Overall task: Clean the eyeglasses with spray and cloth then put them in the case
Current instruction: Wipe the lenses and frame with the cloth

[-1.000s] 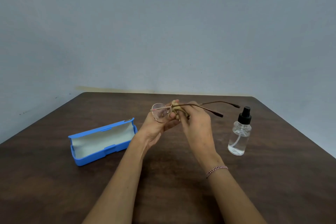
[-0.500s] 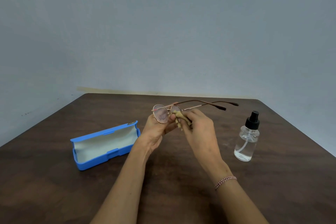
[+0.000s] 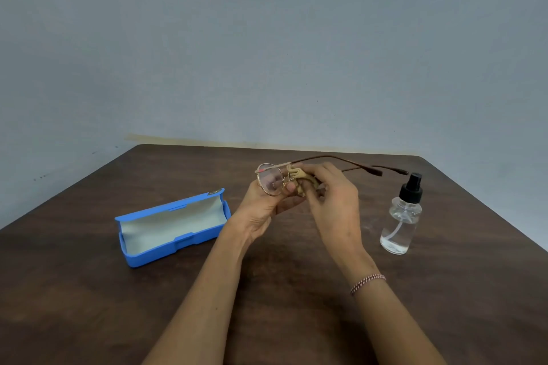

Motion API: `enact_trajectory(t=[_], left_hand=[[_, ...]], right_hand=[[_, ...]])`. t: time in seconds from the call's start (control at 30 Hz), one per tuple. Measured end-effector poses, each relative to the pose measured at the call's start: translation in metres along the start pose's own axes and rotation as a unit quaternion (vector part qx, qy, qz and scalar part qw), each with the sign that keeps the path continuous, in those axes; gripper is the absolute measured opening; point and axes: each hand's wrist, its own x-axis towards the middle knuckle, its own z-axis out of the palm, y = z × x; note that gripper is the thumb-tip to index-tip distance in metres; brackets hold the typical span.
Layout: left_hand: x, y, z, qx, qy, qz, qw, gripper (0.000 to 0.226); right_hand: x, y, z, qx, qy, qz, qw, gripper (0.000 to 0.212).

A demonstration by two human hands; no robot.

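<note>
Head view, 1 frame. The work surface is a dark brown wood-grain table [image 3: 89, 305] set against a plain grey-blue wall [image 3: 267, 38].

Round-lens, gold-wire-rimmed eyeglasses [image 3: 269, 180] with thin brown temple arms are held in the air over the middle of the table, clear of its surface. Both temple arms are unfolded and run toward 3 o'clock.

Left hand [image 3: 262, 212]: palm turned up, thumb and fingers curled round the lower rim of the lens at the 9 o'clock end of the frame, gripping it. The fingers show through that lens.

Right hand [image 3: 333, 204]: back toward the camera, fingers bent. They pinch a small crumpled tan cloth [image 3: 300, 178] against the frame near the bridge, at 3 o'clock of the visible lens. The 2nd lens is hidden behind cloth and fingers. A red-and-white braided bracelet [image 3: 367, 282] sits on the right wrist.

An open blue rectangular plastic case [image 3: 172, 222] lies on the table at 9 o'clock of the hands, well apart from them. Its lid is raised toward 12 o'clock and its pale grey lining is exposed.

A clear round plastic spray bottle [image 3: 401, 219] with a black pump cap stands upright at 3 o'clock of the hands, near the right hand but apart from it. It holds a little clear liquid at the bottom, and the dip tube is visible.
</note>
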Motion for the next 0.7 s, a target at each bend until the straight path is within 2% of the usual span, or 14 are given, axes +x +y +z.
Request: enact_trajectory(t=[0.1,0.23,0.37,0.47,0.57,0.6,0.7], left_hand=[[0.001,-0.001,-0.003,-0.002,0.026,0.006,1.0,0.037],[0.006,-0.003,-0.014,-0.029,0.052,0.019,0.998,0.071],[0.005,-0.002,-0.012,-0.029,0.017,-0.004,0.999,0.085],[0.004,-0.001,-0.009,-0.029,0.011,-0.005,1.0,0.075],[0.004,-0.003,-0.01,-0.03,0.053,0.011,0.998,0.041],[0.005,-0.003,-0.011,-0.032,0.062,0.018,0.997,0.038],[0.005,-0.001,-0.012,-0.042,0.059,0.033,0.997,0.052]], right_hand=[[0.001,0.003,0.002,0.018,-0.013,0.004,1.0,0.024],[0.003,0.007,0.004,0.026,-0.058,0.009,0.998,0.015],[0.003,0.006,0.004,0.02,-0.036,-0.002,0.999,0.017],[0.002,0.005,0.004,0.012,-0.009,-0.003,1.0,0.017],[0.001,0.002,0.006,0.025,-0.02,-0.008,0.999,0.018],[0.0,0.002,0.006,0.026,-0.023,-0.008,0.999,0.017],[0.0,0.004,0.006,0.002,-0.033,0.004,0.999,0.014]])
